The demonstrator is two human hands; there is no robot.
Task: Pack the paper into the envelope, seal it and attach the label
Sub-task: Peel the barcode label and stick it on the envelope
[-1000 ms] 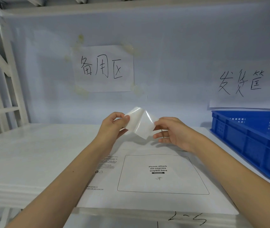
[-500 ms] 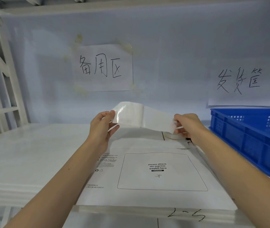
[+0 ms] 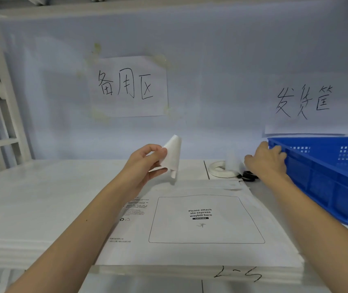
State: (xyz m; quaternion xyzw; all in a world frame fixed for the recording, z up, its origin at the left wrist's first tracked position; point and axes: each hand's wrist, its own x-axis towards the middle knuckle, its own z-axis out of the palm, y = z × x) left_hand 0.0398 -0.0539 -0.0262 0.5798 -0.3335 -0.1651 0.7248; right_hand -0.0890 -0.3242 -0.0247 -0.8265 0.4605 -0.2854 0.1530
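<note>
Head view: the envelope (image 3: 200, 225) lies flat on the white table (image 3: 31, 208) before a pale wall. The left hand (image 3: 145, 163) pinches a curled label (image 3: 172, 157) above it. The right hand (image 3: 266, 160) — fingers loosely curled, grasp unclear — reaches beside the blue crate (image 3: 327, 176), over a tape roll (image 3: 219, 169).

The blue perforated plastic crate (image 3: 325, 178) runs off the right edge. A blurred white piece (image 3: 233, 162) by the right hand (image 3: 267, 160) covers part of the white tape roll (image 3: 219, 170); whether the fingers (image 3: 253, 160) hold it is unclear. A small black object (image 3: 248, 176) behind is mostly hidden. The white printed envelope's (image 3: 190, 250) small print is unreadable.
</note>
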